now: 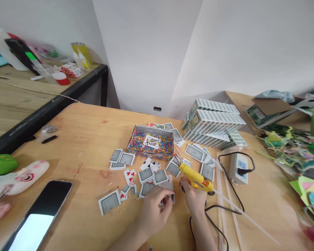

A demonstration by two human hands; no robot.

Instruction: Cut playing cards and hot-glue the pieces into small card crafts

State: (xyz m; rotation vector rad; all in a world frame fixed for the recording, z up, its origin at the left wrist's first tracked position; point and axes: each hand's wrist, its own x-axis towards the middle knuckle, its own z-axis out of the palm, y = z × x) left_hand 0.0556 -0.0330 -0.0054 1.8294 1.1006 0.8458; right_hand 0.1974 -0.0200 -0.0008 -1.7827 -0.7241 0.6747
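Note:
My right hand (192,196) grips a yellow hot glue gun (196,177), its nozzle pointing up and left and a long clear glue stick (247,218) trailing from its back. Left of it, my left hand (157,208) is closed, thumb and fingertips together low over the table; what they pinch is too small to make out. Around the hands lie playing cards (146,175), mostly backs up, some cut into small pieces. Beyond them stands an open box tray (150,153) covered in colourful patterned paper, with a queen card (152,142) inside.
Stacked card boxes (214,120) stand at the back right. A power strip (238,167) with a black cable (234,191) and more glue sticks (226,205) lie on the right. A phone (39,216) rests at left. Colourful scraps (285,150) crowd the far right.

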